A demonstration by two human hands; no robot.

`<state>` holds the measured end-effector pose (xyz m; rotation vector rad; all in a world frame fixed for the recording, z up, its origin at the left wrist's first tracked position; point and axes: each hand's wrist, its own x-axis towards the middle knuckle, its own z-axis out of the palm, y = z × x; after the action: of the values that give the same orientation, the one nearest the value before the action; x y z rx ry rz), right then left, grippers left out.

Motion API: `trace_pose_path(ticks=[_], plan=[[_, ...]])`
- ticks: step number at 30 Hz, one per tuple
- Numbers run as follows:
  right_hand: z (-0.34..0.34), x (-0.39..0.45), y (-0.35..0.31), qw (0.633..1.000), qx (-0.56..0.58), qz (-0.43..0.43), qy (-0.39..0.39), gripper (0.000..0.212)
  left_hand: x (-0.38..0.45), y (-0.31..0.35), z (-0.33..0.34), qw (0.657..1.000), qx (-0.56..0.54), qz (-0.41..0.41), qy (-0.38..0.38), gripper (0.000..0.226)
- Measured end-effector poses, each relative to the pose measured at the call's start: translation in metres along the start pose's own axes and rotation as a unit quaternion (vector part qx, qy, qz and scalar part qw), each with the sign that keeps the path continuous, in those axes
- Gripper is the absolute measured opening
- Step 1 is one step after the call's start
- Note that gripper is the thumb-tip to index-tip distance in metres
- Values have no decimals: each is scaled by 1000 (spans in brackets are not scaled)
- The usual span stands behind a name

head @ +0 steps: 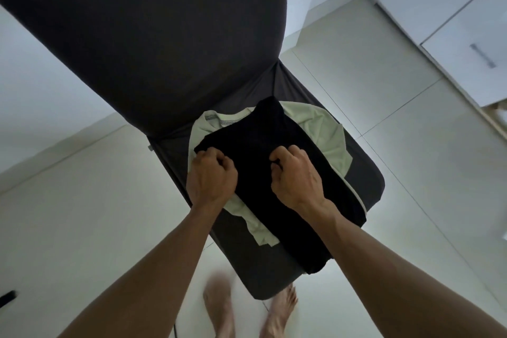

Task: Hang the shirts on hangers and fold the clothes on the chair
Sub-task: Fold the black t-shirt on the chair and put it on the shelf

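Gripping the black garment with both hands, the person leans over a dark upholstered chair. The left hand has its fingers curled into a fist at the garment's left edge, bunching the cloth there; the right hand has its fingers curled and pinching a fold nearer the middle. Beneath and beyond the fingers the black garment lies flat along the seat, running from the chair's back toward the front edge, where its end hangs slightly over. Under it, showing out past the fingers on both sides, lies a pale green shirt with its collar toward the chair's back and a crumpled corner below the left wrist. The chair's tall back rises dark above the fingers and fills the upper left of the view. Around the chair is a floor of large pale tiles with thin joints. To the right of the fingers, well apart, stand white cabinet doors on a light wooden frame. Bare feet stand on the tiles just in front of the seat.
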<state>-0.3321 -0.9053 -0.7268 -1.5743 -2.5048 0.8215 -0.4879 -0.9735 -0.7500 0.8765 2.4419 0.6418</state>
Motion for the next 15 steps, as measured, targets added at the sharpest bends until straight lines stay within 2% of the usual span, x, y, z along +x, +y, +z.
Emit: trace_pose_path(ticks=[3,8,11,15], plan=[[-19,-7,23,998,15,63,20,22,-14,8,-1,1000,-22,-21,4,10],[-39,-22,77,988,24,149,0,31,-51,19,14,999,5,-40,-12,33],[-40,-31,106,987,36,155,-27,33,-83,24,31,997,27,-74,-2,42],[-38,-49,143,989,72,120,-52,29,-139,32,62,991,13,-132,24,46]])
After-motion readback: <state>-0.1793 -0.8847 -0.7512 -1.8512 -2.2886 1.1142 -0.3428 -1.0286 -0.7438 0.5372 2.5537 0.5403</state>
